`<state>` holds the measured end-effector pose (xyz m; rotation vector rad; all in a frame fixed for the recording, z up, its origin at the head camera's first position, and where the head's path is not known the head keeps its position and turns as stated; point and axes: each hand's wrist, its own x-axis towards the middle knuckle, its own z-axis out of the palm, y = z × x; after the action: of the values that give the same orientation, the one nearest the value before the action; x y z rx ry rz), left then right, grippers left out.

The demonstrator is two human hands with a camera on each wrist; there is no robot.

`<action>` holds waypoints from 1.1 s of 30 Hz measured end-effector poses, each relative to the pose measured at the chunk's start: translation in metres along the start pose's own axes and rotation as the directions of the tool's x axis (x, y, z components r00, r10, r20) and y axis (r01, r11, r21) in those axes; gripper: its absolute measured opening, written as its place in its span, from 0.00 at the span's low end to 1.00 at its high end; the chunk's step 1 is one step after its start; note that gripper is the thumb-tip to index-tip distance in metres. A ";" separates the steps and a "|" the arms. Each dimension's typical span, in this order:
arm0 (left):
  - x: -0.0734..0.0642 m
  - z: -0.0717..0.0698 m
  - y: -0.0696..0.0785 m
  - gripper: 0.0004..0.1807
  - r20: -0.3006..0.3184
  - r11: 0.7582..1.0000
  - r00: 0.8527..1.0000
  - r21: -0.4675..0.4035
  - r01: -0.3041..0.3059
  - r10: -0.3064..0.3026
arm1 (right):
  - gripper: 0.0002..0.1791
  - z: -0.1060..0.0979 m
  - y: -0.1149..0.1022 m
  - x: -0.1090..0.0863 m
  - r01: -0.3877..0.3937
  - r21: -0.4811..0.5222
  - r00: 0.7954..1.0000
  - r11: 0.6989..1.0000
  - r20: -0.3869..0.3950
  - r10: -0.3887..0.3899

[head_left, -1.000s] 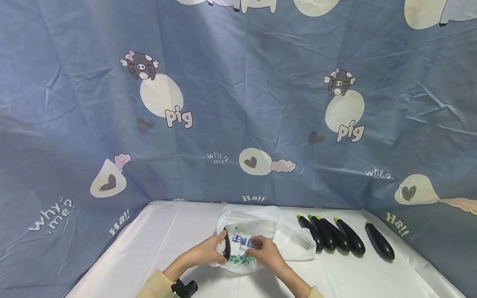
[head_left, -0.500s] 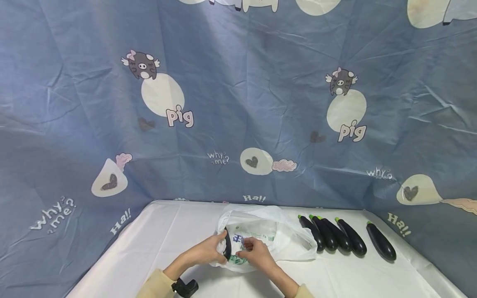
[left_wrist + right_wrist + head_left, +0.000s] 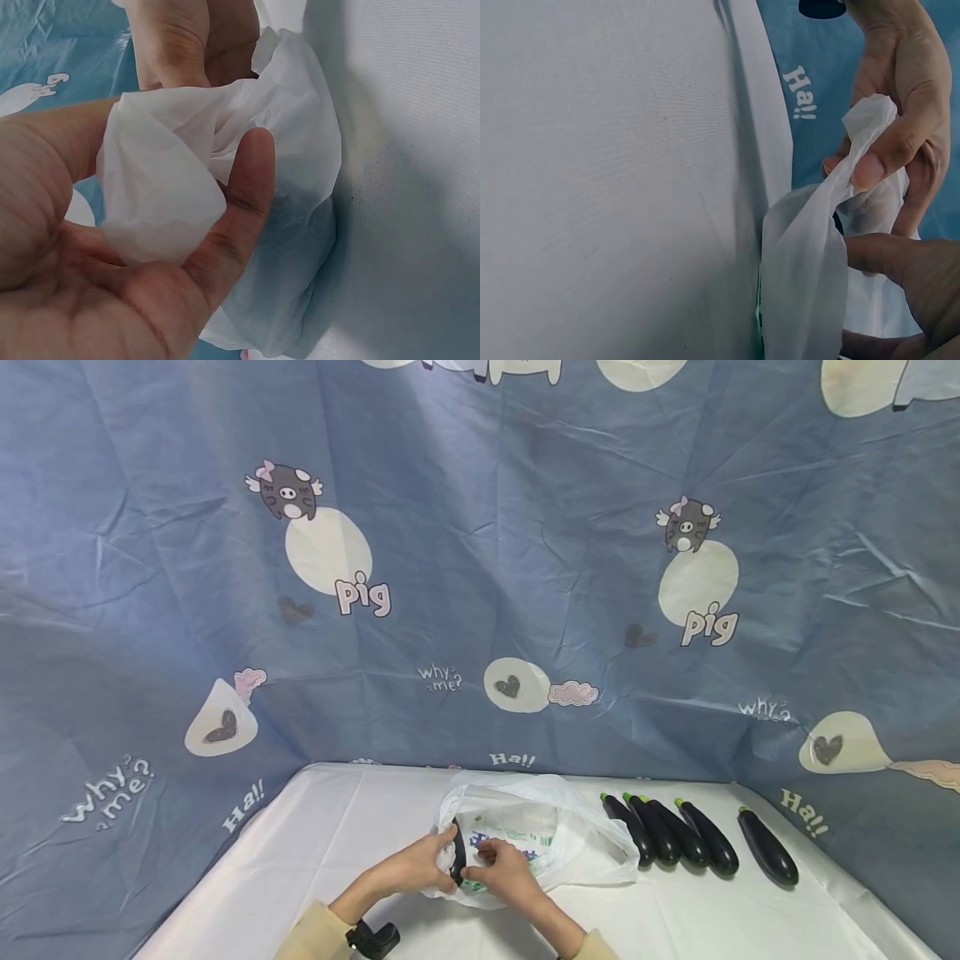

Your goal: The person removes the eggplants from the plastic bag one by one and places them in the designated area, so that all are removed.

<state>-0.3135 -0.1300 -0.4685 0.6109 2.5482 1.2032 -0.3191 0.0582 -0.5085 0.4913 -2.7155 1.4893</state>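
Observation:
A white plastic bag (image 3: 585,852) with blue and green print lies on the table, its mouth spread. My left hand (image 3: 416,865) grips the gathered plastic at the bag's left side; the left wrist view shows a fold of plastic (image 3: 161,187) between thumb and fingers. Beside those fingers, a dark eggplant (image 3: 458,853) shows as a narrow strip at the opening. My right hand (image 3: 508,872) reaches over the bag, fingers loosely bent and apart from the thumb. Its thumb tip is right at the eggplant's lower end. Plastic hides most of that eggplant.
Several black eggplants (image 3: 707,837) with green stems lie side by side right of the bag, the nearest one close to its edge. Another eggplant (image 3: 767,847) lies apart, farther right. A blue printed cloth (image 3: 465,610) hangs behind the white-covered table (image 3: 352,810).
My right hand has moved left across the bag, bringing its thumb up to the eggplant. The left hand keeps its grip in place. The eggplants on the right have not moved.

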 end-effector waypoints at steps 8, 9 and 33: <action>-0.001 -0.001 0.000 0.54 0.005 1.000 1.000 -0.023 0.006 -0.006 | 0.31 0.007 0.003 0.003 0.020 -0.002 1.000 1.000 -0.014 -0.020; -0.001 -0.001 0.000 0.54 0.003 1.000 1.000 -0.021 0.002 -0.002 | 0.31 0.008 0.003 0.003 0.024 0.000 1.000 1.000 -0.018 -0.024; 0.000 0.002 -0.002 0.54 -0.005 1.000 1.000 -0.011 -0.013 0.013 | 0.30 0.018 -0.001 0.005 0.052 -0.032 0.999 0.998 -0.015 -0.052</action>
<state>-0.3137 -0.1296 -0.4708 0.6231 2.5435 1.2237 -0.3204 0.0412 -0.5170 0.5421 -2.6878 1.4302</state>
